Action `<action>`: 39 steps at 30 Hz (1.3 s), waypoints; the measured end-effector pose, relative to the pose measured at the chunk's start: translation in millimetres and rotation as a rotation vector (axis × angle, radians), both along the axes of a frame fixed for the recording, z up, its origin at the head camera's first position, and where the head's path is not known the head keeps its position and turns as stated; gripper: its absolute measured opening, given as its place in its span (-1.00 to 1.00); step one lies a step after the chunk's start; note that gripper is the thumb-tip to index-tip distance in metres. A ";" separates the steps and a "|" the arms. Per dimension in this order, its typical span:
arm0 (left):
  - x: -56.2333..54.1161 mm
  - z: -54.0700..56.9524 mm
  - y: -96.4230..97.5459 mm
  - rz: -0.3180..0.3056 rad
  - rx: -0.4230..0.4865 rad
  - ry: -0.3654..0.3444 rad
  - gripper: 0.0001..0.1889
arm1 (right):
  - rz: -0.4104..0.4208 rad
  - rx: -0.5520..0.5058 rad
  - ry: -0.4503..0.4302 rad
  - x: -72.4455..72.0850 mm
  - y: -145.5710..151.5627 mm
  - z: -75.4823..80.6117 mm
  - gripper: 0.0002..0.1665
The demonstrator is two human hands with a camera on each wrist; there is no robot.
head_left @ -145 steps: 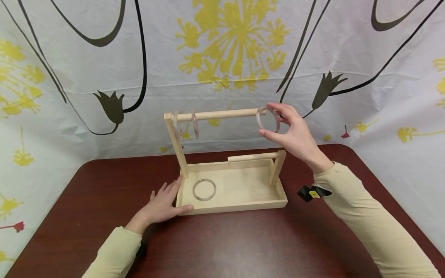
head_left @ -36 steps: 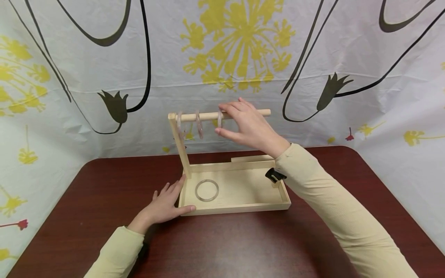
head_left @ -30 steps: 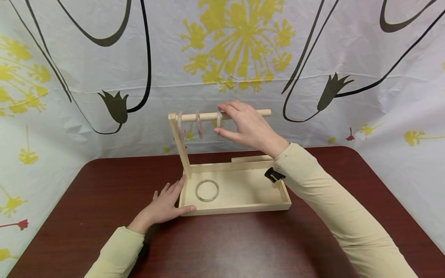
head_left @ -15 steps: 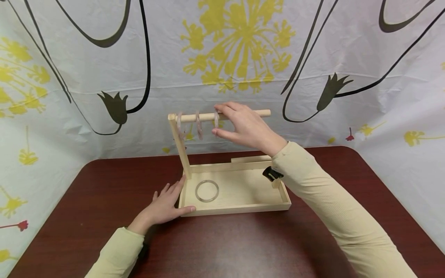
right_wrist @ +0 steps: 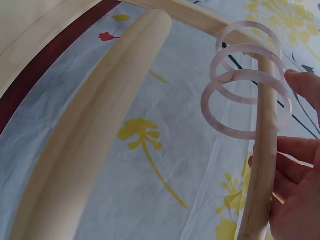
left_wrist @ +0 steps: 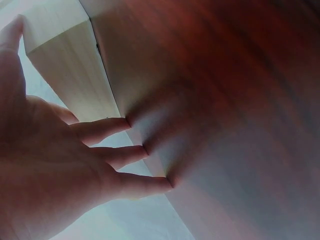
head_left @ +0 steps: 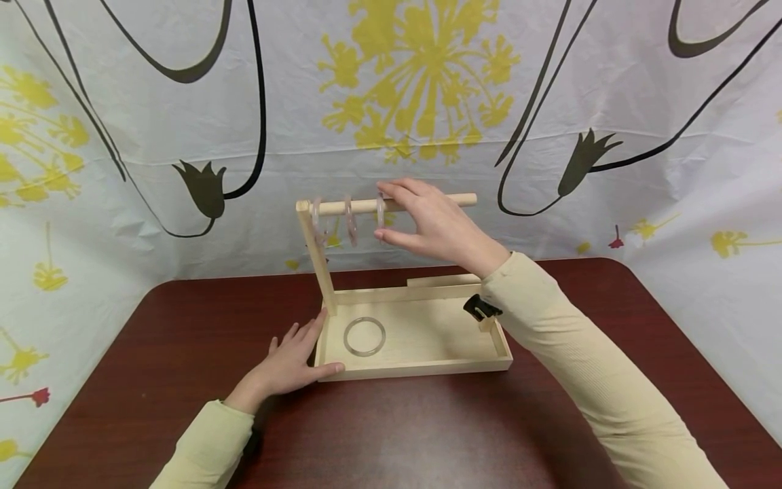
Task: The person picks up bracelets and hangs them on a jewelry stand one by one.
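In the head view, a pale pinkish bangle [head_left: 381,212] hangs on the upper wooden rod [head_left: 449,200], between the thumb and fingers of my right hand [head_left: 436,224]. My fingertips are at its top and my thumb is near its lower part. Two more bangles, a middle one [head_left: 351,224] and a left one [head_left: 316,217], hang farther along the rod. The right wrist view has this bangle [right_wrist: 245,132] around the rod. A greyish bangle [head_left: 364,354] lies flat in the wooden tray [head_left: 421,370]. My left hand [head_left: 277,365] rests with spread fingers against the tray's left end, its thumb on the front edge.
A wooden post [head_left: 318,265] carries the upper rod from the tray's left side. A shorter lower rod [head_left: 440,280] stands at the tray's back right, partly hidden by my right sleeve. The dark red table [head_left: 397,428] backs onto a patterned cloth [head_left: 275,122].
My right hand has brought the bangle from the rod's free right end onto the rod and slid it left toward the other two. My left hand has stayed at the tray.
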State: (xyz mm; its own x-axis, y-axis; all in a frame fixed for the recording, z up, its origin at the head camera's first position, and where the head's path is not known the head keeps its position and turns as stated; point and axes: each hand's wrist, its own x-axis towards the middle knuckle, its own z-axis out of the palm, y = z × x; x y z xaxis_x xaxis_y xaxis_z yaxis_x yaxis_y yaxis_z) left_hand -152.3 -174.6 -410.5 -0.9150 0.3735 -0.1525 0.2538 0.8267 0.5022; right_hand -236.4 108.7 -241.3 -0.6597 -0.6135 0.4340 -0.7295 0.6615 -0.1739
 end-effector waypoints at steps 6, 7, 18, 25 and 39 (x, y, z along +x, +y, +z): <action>-0.2 1.0 0.4 -0.004 -0.003 0.001 0.12 | 0.033 -0.104 0.011 8.3 8.5 -2.0 -0.19; -0.2 1.3 0.4 -0.005 -0.005 0.002 0.12 | 0.048 -0.133 0.021 10.2 9.9 -2.7 -0.21; 0.2 2.8 1.0 -0.003 -0.005 0.002 0.11 | 0.228 -0.372 0.165 25.8 18.4 -19.6 -0.38; 0.6 0.8 0.3 0.000 -0.002 0.006 0.12 | 0.245 -0.394 0.158 32.2 20.3 -26.7 -0.42; 0.8 0.3 0.7 -0.004 -0.001 0.005 0.12 | 0.233 -0.396 0.085 42.2 23.6 -55.2 -0.41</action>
